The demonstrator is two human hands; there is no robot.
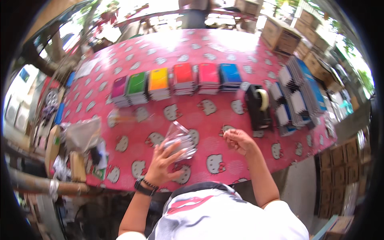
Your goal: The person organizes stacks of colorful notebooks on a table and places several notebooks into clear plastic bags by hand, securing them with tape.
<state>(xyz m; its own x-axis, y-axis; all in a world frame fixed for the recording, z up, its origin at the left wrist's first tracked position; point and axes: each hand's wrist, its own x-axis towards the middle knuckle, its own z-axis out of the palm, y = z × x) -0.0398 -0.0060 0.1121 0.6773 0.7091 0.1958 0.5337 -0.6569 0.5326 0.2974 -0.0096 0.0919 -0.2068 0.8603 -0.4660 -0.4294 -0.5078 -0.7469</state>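
Here's the clear plastic pack (182,143), near my edge of the table (256,162), with my left hand (165,162) right on top of it: fingers spread across the plastic, thumb sticking well out to the side, a black watch (145,187) on that wrist. Over to the right, my right hand (239,141) hangs apart from the pack, fingers curled in, thumb and fingertip pressed together; whether something thin is pinched there, I can't tell. Just beyond that hand sits the black tape dispenser (253,109) with its pale roll (263,99), and right beside it a big pile of spiral notebooks (312,92), blue covers showing. Ahead of me, a row of notebook stacks curves across the pink cat-face cover: purple (119,86), green (137,83), yellow (159,79), red (183,73), pink (208,73), blue (229,73). Out on the left edge there's a crumpled plastic bag (83,134). Past the far right corner, cardboard boxes (281,36) are piled, and a person (196,16) stands beyond the far edge.
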